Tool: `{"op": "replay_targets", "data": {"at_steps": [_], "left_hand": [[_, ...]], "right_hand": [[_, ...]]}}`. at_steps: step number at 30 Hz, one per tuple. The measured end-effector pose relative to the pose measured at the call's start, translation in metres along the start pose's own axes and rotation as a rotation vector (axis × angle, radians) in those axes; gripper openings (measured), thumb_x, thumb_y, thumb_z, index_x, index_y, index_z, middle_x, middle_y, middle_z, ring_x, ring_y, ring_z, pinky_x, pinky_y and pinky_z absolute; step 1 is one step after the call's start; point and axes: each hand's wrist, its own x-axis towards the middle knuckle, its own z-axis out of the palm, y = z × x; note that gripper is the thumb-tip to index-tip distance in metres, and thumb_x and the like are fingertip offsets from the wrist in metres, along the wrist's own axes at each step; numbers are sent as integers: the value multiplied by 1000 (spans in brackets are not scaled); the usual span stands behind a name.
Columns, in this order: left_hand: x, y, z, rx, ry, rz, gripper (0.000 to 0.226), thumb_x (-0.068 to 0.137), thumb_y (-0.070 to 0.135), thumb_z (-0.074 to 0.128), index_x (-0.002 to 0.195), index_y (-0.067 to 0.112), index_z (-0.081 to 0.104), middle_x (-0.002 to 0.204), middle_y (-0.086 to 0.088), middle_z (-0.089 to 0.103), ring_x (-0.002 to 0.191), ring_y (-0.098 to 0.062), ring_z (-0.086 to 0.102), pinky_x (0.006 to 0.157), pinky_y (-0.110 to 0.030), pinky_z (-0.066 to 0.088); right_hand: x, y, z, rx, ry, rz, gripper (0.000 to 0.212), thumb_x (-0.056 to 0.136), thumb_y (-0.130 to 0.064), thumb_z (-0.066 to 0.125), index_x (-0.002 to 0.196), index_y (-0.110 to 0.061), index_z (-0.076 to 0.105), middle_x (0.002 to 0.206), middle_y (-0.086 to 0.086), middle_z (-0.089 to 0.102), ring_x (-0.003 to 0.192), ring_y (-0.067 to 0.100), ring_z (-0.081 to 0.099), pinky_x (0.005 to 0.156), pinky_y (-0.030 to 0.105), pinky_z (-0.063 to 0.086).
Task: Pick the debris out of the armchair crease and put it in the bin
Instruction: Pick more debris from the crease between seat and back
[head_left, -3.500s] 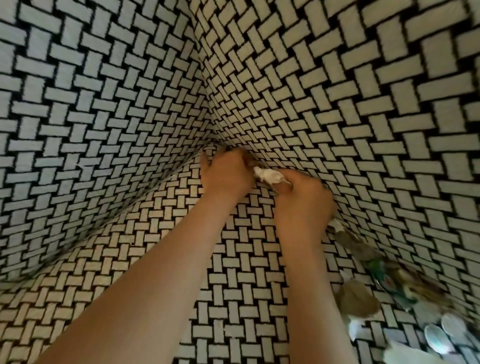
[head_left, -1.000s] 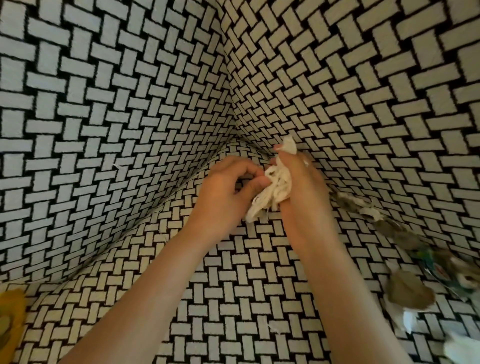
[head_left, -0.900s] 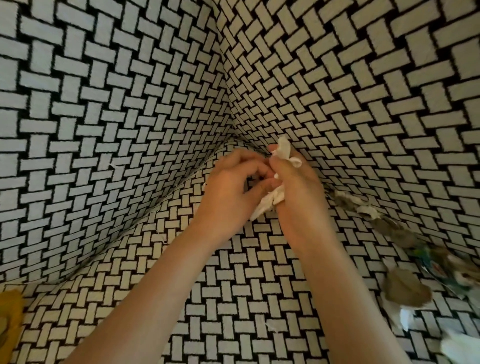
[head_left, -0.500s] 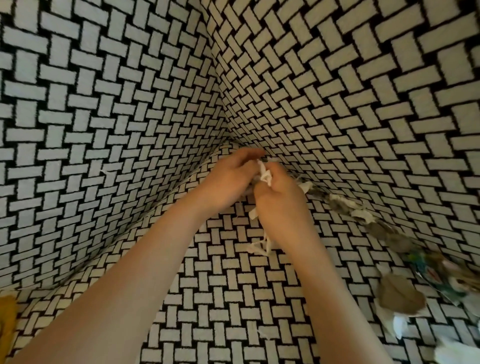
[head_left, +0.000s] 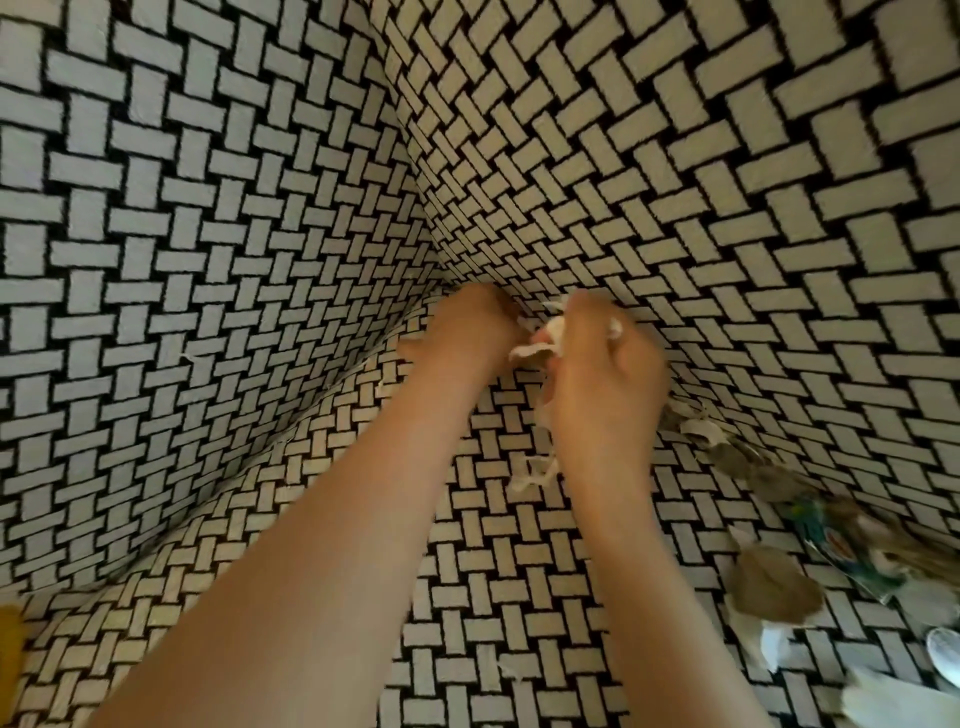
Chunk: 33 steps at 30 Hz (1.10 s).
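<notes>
The armchair (head_left: 218, 270) is covered in black-and-white woven-pattern fabric; I look into its back corner. My right hand (head_left: 602, 384) is closed around a bunch of white paper scraps (head_left: 540, 345), with strands hanging below it. My left hand (head_left: 467, 332) reaches into the crease at the corner, its fingertips tucked out of sight. More debris (head_left: 737, 457) lines the crease to the right: brown dry leaves, white bits and a colourful wrapper (head_left: 826, 535). No bin shows.
A brown leaf (head_left: 769, 587) and white shell-like pieces (head_left: 883, 696) lie on the seat cushion at the lower right. A small white scrap (head_left: 530, 480) lies on the seat below my right hand. A yellow object (head_left: 9, 660) pokes in at the lower left edge.
Both hands moved from just off the seat back into the corner crease. My right hand kept the white scraps bunched; my left hand let go of them and pushed into the crease.
</notes>
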Motion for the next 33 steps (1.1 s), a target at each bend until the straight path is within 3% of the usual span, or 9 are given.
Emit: {"op": "replay_targets", "data": {"at_steps": [3,5,9,13,17,23,27,30,33], "left_hand": [[-12,-3,15,-14,180,37,7,84,32,59,91,30,60,98,4,59,108,-20,50,104,-52,20],[-14,-13,18,-147,213,142,6,83,30,62,79,32,58,81,8,58,93,-15,53,100,-42,30],[-16,-37,2,-446,-20,235,19,74,17,76,66,25,60,70,11,60,70,-2,58,75,-20,49],[-23,-50,-16,-524,-139,212,22,70,6,76,64,17,58,75,8,67,70,2,60,59,-2,46],[-36,-64,-37,-398,-251,175,16,66,12,79,65,18,64,93,5,70,92,-7,62,70,-8,46],[-61,-75,-31,-98,-166,318,16,61,9,83,63,15,68,82,15,64,77,9,57,67,2,40],[-62,-73,-27,-30,-85,353,20,75,7,73,66,22,65,78,12,70,75,0,61,73,-10,46],[-60,-72,-25,-62,-84,339,21,76,16,74,67,30,59,80,13,65,83,-2,58,74,-9,43],[-54,-71,-21,-262,-20,299,22,83,15,65,84,36,57,89,1,61,89,-16,61,83,-31,52]], "right_hand": [[7,3,-9,-251,40,-107,37,96,-23,39,61,-28,51,53,-13,51,54,6,47,54,26,34],[7,5,-8,-570,-21,-143,31,97,-26,34,85,-21,62,77,-2,60,73,16,53,62,27,35],[-1,3,-5,-1060,-212,-163,36,96,-20,36,131,-20,45,138,-2,40,123,23,34,88,34,37],[-4,5,-2,-1179,-293,-148,36,91,-13,43,127,-15,48,140,4,29,129,26,25,102,41,27],[-3,9,0,-1235,-370,-102,38,97,-24,37,132,-11,40,140,10,30,130,29,22,104,46,22],[-2,5,4,-1087,-361,-151,44,87,1,47,129,-11,46,133,10,35,127,27,27,103,38,31],[2,11,3,-898,-339,-224,43,87,5,43,125,-12,54,126,10,43,122,24,36,98,27,37],[4,9,2,-539,-290,-222,36,87,3,45,111,-14,64,105,-1,53,96,8,49,77,4,37],[3,5,1,-252,-260,-172,33,84,3,47,96,-19,68,88,-13,54,80,-2,50,68,2,38]]}}
